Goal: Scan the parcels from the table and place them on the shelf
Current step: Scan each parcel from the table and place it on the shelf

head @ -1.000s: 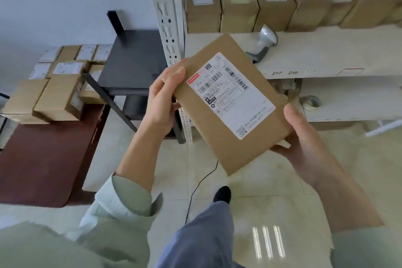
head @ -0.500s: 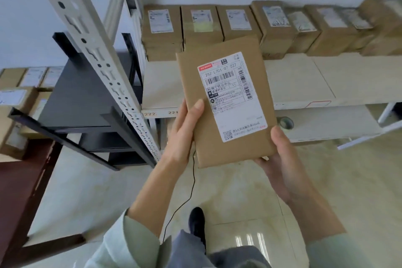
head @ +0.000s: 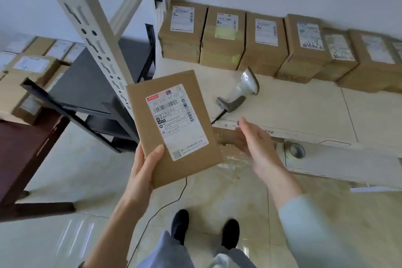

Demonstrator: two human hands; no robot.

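Parcel [head: 174, 128] in hand, we stand at the shelf [head: 293, 106] with the label facing up at us. Our left hand [head: 143, 172] holds the parcel by its bottom left corner, thumb on top and the other fingers hidden under it. Our right hand [head: 254, 146] holds nothing; its fingers look spread and loose, but it is blurry, so we are not fully sure. The parcel hangs in the air in front of the shelf edge, not resting on anything. Its long side runs away from us and leans a little to the left. The scanner [head: 241, 91] lies on the shelf, just past the parcel's top right corner, up and to the left of our right hand. Its handle end points toward us and its cord drops over the shelf edge. The right hand is much nearer to it than the left, and it is free, so we think the right hand should pick the scanner up. Then the barcode on the label has to face it. A row of boxes [head: 261, 43] stands along the back wall of the shelf. More parcels [head: 32, 65] wait on the table [head: 26, 148] far to our left.
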